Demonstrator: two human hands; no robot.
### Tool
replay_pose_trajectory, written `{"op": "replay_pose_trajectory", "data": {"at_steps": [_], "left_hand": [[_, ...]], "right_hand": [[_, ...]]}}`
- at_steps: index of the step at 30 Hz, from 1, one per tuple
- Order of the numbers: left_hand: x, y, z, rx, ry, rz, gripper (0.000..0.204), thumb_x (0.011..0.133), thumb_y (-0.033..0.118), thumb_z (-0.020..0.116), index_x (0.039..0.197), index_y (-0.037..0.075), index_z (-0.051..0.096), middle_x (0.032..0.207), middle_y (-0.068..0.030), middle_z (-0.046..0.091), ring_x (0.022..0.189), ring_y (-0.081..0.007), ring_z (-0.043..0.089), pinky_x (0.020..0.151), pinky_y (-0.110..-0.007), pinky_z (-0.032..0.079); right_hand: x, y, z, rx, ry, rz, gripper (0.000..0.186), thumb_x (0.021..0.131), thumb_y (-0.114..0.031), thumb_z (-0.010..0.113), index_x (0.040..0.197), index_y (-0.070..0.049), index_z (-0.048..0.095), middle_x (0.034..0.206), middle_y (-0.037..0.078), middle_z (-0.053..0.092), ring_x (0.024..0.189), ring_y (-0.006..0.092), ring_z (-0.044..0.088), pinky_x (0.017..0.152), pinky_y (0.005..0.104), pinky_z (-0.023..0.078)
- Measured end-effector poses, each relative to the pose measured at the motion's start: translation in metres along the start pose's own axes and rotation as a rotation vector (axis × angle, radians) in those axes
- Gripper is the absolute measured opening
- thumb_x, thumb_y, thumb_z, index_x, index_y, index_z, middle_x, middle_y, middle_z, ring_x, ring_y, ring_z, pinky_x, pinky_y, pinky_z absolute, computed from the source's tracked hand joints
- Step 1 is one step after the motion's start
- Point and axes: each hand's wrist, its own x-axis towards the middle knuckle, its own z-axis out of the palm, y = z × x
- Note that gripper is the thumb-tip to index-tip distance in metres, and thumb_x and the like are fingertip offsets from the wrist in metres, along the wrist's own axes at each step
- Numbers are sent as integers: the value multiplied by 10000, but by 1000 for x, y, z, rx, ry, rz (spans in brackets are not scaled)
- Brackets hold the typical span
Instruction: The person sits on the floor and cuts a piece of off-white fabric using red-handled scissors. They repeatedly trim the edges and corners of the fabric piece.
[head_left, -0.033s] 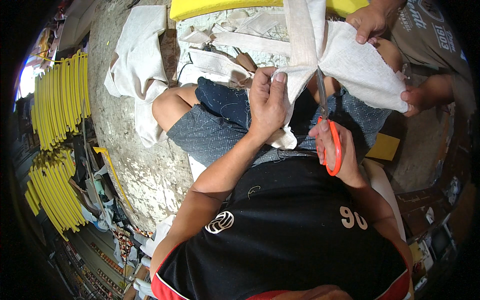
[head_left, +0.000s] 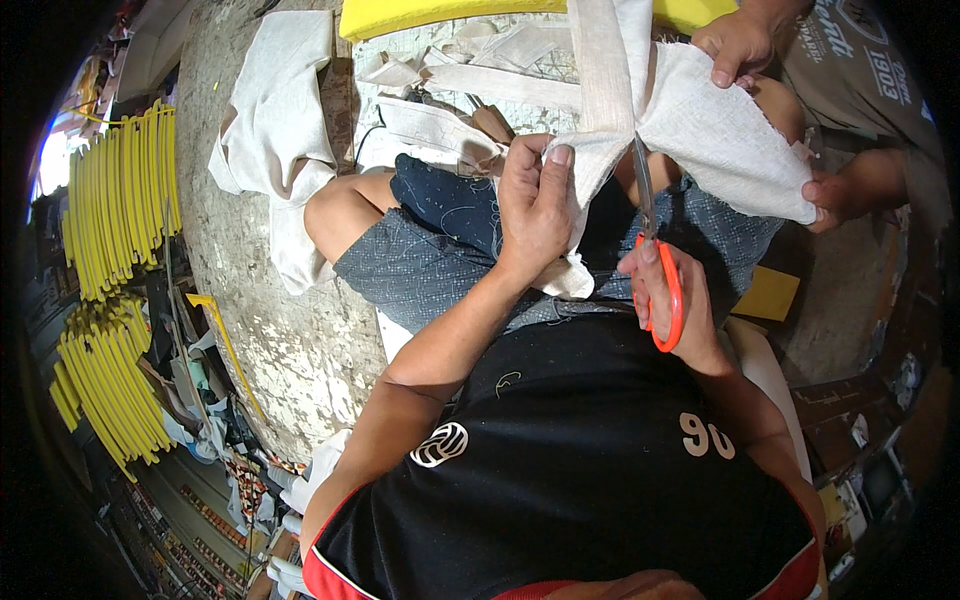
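My left hand [head_left: 537, 207] pinches the edge of an off-white cloth [head_left: 605, 80] between thumb and fingers, above my lap. In my right hand [head_left: 692, 310] is a pair of scissors [head_left: 669, 297] with orange-red handles, its fingers wrapped through and round them. The blades point away from me, and their tips meet the cloth where it parts into two sides. At the right, a co-worker's two hands hold the other side of the cloth [head_left: 715, 135], one at its far edge and one at its right corner, stretching it out.
A rough, paint-worn table [head_left: 250, 330] lies to the left, with a draped off-white cloth [head_left: 275, 110] on it. Cloth strips [head_left: 505, 85] lie beyond my lap, below a yellow padded piece [head_left: 440, 14]. Stacked yellow curved pieces [head_left: 120, 195] stand far left.
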Motion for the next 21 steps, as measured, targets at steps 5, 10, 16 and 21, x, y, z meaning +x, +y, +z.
{"op": "replay_pose_trajectory", "data": {"at_steps": [5, 10, 16, 21], "left_hand": [[3, 7, 0, 16, 63, -9, 88, 1015, 113, 513, 1023, 25, 508, 737, 43, 505, 618, -12, 397, 522, -185, 318], [1, 9, -4, 21, 81, -34, 88, 1015, 112, 511, 1016, 24, 512, 729, 41, 503, 611, -12, 396, 520, -182, 317], [1, 5, -4, -10, 52, -13, 82, 1014, 106, 507, 1007, 25, 513, 727, 38, 496, 608, -18, 388, 520, -191, 313], [0, 8, -3, -3, 45, -28, 87, 1015, 110, 507, 1003, 23, 515, 729, 41, 492, 617, -18, 384, 526, -193, 308]], "right_hand": [[-3, 4, 0, -1, -29, 17, 483, 973, -474, 544, 827, -18, 606, 520, -34, 434, 429, 47, 441, 400, 214, 354], [-1, 2, 4, 24, -28, -9, 489, 980, -472, 531, 829, -13, 603, 530, -28, 441, 438, 49, 452, 409, 214, 371], [-1, 0, 3, 8, -28, -32, 488, 993, -457, 514, 843, -2, 610, 539, -25, 449, 444, 50, 458, 414, 213, 384], [-2, 2, 4, 44, 16, -14, 477, 996, -445, 513, 849, -3, 615, 545, -28, 452, 446, 44, 454, 408, 207, 382]]}}
